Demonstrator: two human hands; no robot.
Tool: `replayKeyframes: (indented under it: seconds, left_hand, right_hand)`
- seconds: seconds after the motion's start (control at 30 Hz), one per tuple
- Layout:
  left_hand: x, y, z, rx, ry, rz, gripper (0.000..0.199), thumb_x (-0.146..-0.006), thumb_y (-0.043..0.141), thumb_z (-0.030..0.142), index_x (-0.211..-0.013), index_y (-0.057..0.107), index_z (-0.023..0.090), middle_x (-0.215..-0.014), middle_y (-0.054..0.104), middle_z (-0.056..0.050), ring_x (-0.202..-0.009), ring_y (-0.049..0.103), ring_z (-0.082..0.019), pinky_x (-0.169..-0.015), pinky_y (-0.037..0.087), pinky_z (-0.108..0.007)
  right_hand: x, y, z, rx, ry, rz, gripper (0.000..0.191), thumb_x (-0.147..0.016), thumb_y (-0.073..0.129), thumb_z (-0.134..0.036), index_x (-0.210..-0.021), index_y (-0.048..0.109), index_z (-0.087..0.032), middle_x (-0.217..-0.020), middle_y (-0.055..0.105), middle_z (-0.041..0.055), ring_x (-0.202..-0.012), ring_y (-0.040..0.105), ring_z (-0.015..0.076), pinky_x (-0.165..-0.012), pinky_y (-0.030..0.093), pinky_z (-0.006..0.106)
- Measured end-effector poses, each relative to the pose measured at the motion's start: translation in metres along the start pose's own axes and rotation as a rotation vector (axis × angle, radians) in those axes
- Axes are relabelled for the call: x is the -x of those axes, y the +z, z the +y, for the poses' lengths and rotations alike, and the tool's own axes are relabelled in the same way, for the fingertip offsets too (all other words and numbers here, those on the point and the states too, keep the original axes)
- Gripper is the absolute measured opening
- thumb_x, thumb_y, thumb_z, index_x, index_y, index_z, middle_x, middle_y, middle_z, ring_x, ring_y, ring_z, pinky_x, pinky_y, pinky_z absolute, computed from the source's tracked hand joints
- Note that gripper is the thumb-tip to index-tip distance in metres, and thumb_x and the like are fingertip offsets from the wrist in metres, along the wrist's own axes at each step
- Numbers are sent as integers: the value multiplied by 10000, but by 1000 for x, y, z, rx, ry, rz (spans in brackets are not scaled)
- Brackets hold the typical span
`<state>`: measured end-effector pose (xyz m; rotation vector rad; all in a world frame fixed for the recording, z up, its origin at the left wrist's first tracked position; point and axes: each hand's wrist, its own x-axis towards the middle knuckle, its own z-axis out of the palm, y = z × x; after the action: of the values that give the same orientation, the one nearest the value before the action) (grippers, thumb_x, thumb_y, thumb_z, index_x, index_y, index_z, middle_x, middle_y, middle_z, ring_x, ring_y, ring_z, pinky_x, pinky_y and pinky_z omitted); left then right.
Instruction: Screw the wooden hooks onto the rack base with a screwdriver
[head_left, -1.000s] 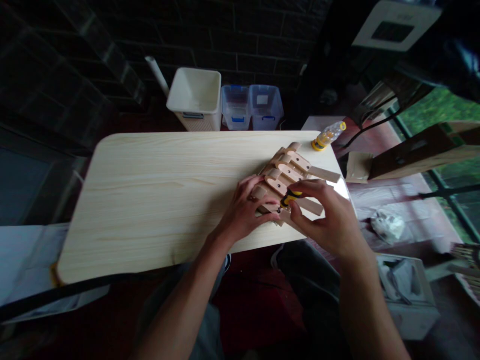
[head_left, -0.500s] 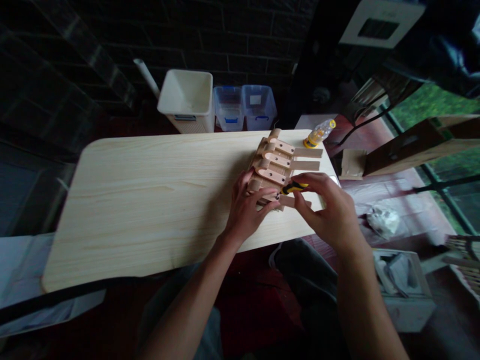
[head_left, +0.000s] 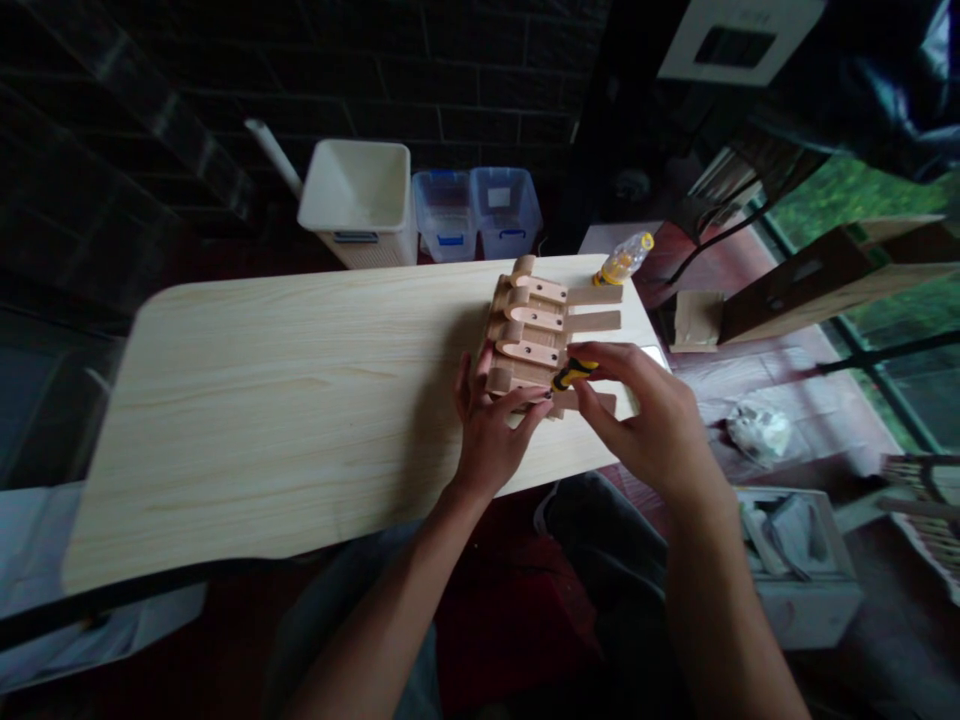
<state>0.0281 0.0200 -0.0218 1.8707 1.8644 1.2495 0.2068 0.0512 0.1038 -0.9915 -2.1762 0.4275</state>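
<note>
Left hand (head_left: 491,432) — fingers curled over the near end of a jointed wooden assembly (head_left: 529,335), which lies on the pale tabletop (head_left: 262,420). Right hand (head_left: 645,425) — fingers clamped on a yellow-black screwdriver (head_left: 574,373). Assembly looks light, stiff; best held by its end block.

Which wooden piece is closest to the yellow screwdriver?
The lowest curved piece, right beside the screwdriver; the middle piece and top piece lie farther away.
</note>
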Motion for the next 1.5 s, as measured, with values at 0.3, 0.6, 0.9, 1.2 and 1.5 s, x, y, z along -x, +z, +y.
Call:
replayKeyframes:
  seconds: [0.3, 0.6, 0.9, 1.2, 1.5]
  left_hand:
    - [21, -16, 6, 19, 33, 78, 305, -922, 860, 319, -1225, 826, 329, -1732, 415, -88, -1569, 463, -368, -1247, 475, -588]
    - [26, -21, 24, 125, -30, 84, 182, -1023, 738, 297, -1157, 815, 202, -726, 737, 19, -591, 655, -96, -670, 543, -209]
    - [3, -5, 27, 179, -120, -156, 212, -1047, 708, 334, -1184, 828, 226, -801, 851, -6, -701, 811, -141, -672, 567, -202]
    - [-5, -2, 31, 104, -98, -219, 186, -1063, 675, 288, -1033, 849, 230, -773, 839, 9, -631, 776, -122, -608, 516, -196]
    - [-7, -3, 25, 116, -54, -244, 204, -1067, 660, 310, -1113, 852, 257, -767, 833, 19, -602, 749, -110, -604, 519, -191]
  right_hand:
    - [5, -6, 4, -2, 9, -2, 347, -1046, 619, -180, -1379, 680, -257, -1269, 779, 77, -1141, 779, 210, -962, 688, 373]
    - [6, -9, 4, -40, 27, -8, 394, -1054, 596, -176, -1424, 673, -287, -1283, 767, 69, -1155, 772, 202, -976, 676, 356]
    - [4, -8, 2, -69, 37, -18, 413, -1052, 593, -165, -1433, 682, -296, -1298, 766, 71, -1173, 769, 204, -1008, 669, 351]
    - [7, -11, 0, -62, 46, -59, 486, -1065, 581, -172, -1525, 624, -324, -1404, 741, 67, -1255, 744, 201, -1057, 656, 356]
    - [10, -11, 1, -85, 44, -43, 534, -1063, 569, -152, -1565, 587, -333, -1478, 715, 64, -1331, 718, 207, -1126, 631, 389]
